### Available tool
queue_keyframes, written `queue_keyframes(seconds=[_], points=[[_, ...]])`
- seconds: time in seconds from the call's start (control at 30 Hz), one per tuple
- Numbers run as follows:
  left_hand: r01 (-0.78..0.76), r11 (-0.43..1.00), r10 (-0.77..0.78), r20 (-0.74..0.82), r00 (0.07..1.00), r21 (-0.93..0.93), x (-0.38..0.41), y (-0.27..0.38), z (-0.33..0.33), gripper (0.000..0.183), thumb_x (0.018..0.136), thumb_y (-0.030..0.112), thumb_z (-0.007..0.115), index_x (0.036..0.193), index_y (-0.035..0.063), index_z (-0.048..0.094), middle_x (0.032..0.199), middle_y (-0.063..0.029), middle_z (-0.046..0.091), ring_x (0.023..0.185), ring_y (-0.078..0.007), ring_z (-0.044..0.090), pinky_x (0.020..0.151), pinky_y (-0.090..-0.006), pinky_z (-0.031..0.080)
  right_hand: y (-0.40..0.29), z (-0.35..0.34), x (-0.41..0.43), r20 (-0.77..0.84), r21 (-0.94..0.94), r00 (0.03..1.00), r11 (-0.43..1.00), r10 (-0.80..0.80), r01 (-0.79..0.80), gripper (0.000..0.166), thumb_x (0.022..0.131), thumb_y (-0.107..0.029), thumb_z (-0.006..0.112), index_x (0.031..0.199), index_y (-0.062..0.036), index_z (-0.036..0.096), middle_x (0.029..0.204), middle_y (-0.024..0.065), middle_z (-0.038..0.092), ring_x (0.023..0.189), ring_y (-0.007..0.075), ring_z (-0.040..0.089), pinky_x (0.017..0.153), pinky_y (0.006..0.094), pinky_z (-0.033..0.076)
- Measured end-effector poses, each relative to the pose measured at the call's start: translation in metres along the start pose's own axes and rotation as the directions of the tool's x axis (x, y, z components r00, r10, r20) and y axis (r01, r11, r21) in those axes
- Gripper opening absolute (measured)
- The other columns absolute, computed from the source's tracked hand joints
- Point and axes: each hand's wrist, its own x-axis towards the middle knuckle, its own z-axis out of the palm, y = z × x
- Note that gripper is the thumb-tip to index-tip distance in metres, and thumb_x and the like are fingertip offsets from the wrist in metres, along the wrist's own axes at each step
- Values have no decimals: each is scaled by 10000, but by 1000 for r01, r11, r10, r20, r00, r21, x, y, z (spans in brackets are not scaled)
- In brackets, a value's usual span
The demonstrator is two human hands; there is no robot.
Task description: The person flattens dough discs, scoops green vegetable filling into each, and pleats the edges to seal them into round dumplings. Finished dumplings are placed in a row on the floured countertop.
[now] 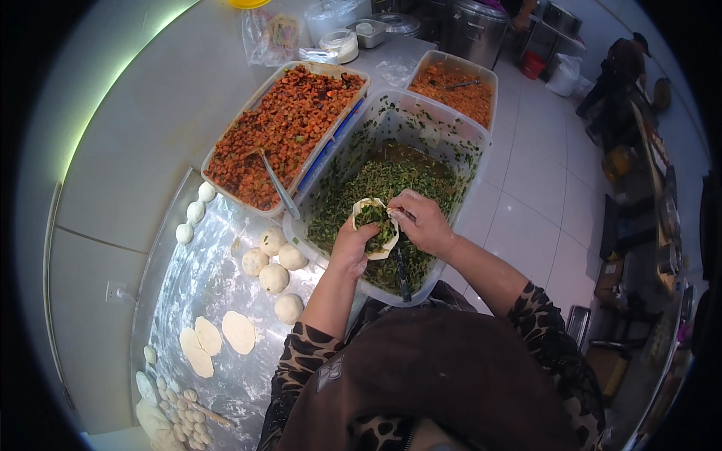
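My left hand [351, 246] cups a round dough wrapper [390, 249] filled with chopped green filling [374, 217], its thumb resting on the filling. The fingers of my right hand [420, 221] pinch the wrapper's upper right edge. Both hands are over a deep clear plastic tub [304, 237] holding more chopped greens. A dark-handled utensil [402, 273] leans in the tub just below the wrapper. Left of the tub, several filled dough balls [274, 278] sit on the floured metal table, with flat dough wrappers [238, 332] lower down.
A tub of diced orange-red filling [282, 129] with a metal spoon [277, 186] stands at the upper left; another orange filling tub [454, 90] is behind. A rolling pin [211, 414] lies by small dough pieces [189, 420]. A co-worker [620, 73] stands far right.
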Motion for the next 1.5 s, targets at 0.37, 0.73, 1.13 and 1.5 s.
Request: queue_keyframes(seconds=[0.37,0.73,1.13,1.5], points=[[74,991,-80,51,996,109,-2,13,-1,421,783,-63,514,1197,8,542,1057,-109,638,910,-200,652,789,-322,548,-5,-2,0,50,10,999,1000,11,-12,157,894,-46,609,1042,6,602,804,41,560,621,112,551,569,264,459],[206,973,-185,185,965,-100,-9,26,8,328,888,178,616,1185,51,555,1045,-72,644,907,-162,651,761,-292,543,-11,-6,4,170,202,940,924,294,-326,153,889,-38,596,1033,5,625,768,47,585,593,119,568,551,273,469],[101,978,-118,86,989,184,-3,19,4,335,913,77,565,1246,59,531,996,-56,640,843,-142,644,687,-283,545,-13,-10,6,219,201,924,912,314,-358,161,851,-64,614,1005,-19,624,780,99,598,652,202,626,596,317,492],[175,981,-190,269,944,79,3,25,-5,358,911,74,521,1264,19,535,1071,-69,635,946,-141,623,801,-287,521,-11,-9,4,185,124,965,970,186,-211,228,855,-12,594,1082,-21,621,791,68,593,641,135,586,590,287,469]])
